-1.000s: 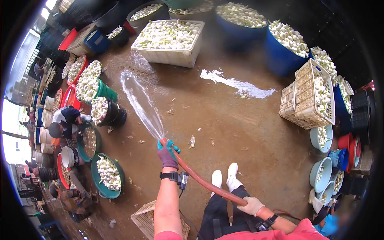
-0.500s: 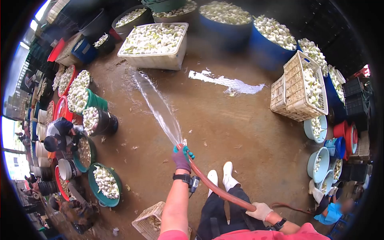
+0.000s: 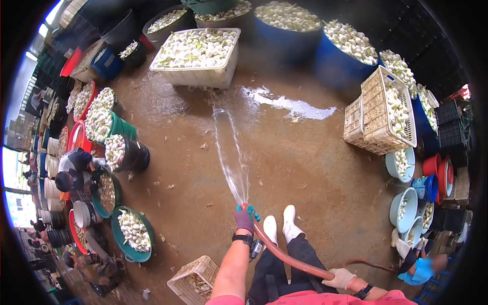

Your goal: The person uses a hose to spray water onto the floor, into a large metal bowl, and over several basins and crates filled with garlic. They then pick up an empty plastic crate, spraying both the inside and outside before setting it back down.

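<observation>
My left hand, in a purple and teal glove, is closed around the front end of a red hose. Water sprays forward from that end in a spread stream onto the wet brown floor. It lands just short of a large white tub heaped with white bulbs that look like garlic. Further back along the same hose, my right hand, in a pale glove, grips it near my right thigh. My white boots stand on the floor between the hands.
Blue barrels full of bulbs line the back. Stacked cream crates stand at right, near pale blue basins. Green basins and people, one in a dark top, are at left. A crate sits by my left arm.
My left hand has moved right and slightly down with the hose end. The water stream has swung right along the floor. My right hand has shifted slightly right and down.
</observation>
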`<state>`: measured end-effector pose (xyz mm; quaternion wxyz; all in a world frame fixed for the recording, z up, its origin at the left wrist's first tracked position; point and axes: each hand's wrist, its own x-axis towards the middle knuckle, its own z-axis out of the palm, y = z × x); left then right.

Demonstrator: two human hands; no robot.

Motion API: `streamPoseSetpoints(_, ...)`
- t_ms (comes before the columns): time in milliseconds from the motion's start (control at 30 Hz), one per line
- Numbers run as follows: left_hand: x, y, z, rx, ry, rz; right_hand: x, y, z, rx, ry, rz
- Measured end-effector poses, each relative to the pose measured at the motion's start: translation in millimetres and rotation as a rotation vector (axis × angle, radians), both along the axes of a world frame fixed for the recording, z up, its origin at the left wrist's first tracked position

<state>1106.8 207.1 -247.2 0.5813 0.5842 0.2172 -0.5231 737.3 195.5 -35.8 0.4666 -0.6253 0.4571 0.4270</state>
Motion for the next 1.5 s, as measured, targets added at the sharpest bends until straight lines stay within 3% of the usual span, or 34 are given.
streamPoseSetpoints(267, -18.1, 43.9, -25.8, 0.14, 0.124, 0.114, 0.4, -10.8, 7.7, 0.074, 0.015, 0.131)
streamPoseSetpoints(433, -2.6, 46.6, -37.2, 0.047, 0.099, 0.184, 16.6, -16.2, 5.3, 0.047, 0.01, 0.129)
streamPoseSetpoints(900, 119.7, 29.5, 26.9, -0.09, -0.328, 0.411, 91.1, -24.8, -58.7, -0.157, -0.184, 0.056)
streamPoseSetpoints(1233, 165.6, 2.4, 116.3, -0.167, -0.546, 0.434, 138.8, -20.0, -32.7, -0.174, -0.276, -0.04)
streamPoseSetpoints(1500, 162.4, -11.8, 132.2, -0.237, -0.537, 0.378, 132.2, -12.5, -26.7, -0.172, -0.254, -0.049)
